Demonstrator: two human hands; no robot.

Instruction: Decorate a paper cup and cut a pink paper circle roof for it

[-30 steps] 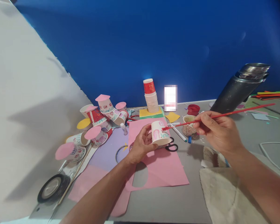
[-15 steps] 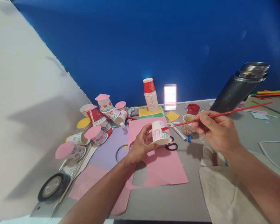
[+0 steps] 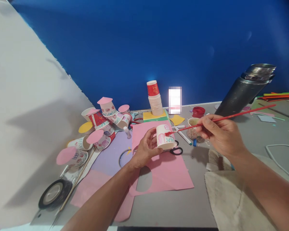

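Note:
My left hand is closed around a white paper cup, tilted with its open rim down toward me. Pink, purple and green drawing covers part of the cup's side. In my right hand is a thin red paintbrush, pinched between thumb and fingers. Its red-loaded tip meets the cup's wall, where a red blotch shows. Beneath the cup lie pink paper with a round hole and black-handled scissors, partly hidden. A small patterned paper cup stands just behind my right fingers.
Several decorated cups with pink paper tops cluster at left, near a tape roll. A cup stack stands at the back beside a bright blurred screen. A dark flask leans at right; a cloth lies below my right arm.
The brush tip has shifted slightly left and down on the cup, and the red mark looks a little larger. My left hand keeps its hold; the view has moved slightly.

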